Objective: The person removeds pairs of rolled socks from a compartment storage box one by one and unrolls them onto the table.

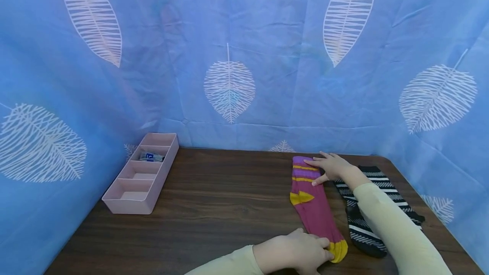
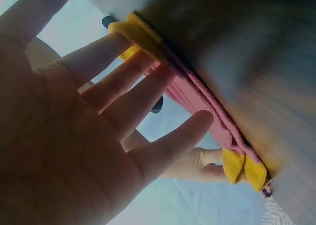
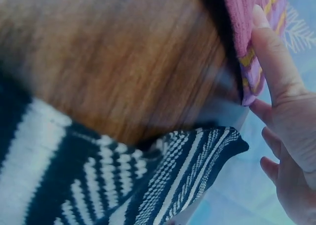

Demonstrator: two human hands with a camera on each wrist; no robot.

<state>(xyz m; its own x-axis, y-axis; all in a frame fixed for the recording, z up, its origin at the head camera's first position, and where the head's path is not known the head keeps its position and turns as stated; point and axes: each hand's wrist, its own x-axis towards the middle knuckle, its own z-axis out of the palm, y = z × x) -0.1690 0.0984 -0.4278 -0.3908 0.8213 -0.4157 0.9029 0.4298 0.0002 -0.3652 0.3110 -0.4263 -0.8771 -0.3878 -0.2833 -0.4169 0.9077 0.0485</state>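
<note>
A pair of maroon socks (image 1: 321, 215) with yellow heels and toes and purple striped cuffs lies flat, one on the other, on the right part of the table. My left hand (image 1: 296, 249) is at the toe end, its extended fingertips touching the yellow toes (image 2: 140, 37). At the far end my right hand (image 1: 330, 166) spreads over the cuffs (image 3: 254, 74), with its thumb on the knit. Under and beside my right forearm lies a pair of black socks (image 1: 359, 226) with white stripes, partly hidden by the sleeve.
A pink divided box (image 1: 160, 186) stands at the left back of the dark wooden table (image 1: 229, 194). One of its compartments holds small blue-and-white tubes or packets (image 1: 151, 156). Blue leaf-print cloth (image 1: 267, 88) hangs behind and along the sides.
</note>
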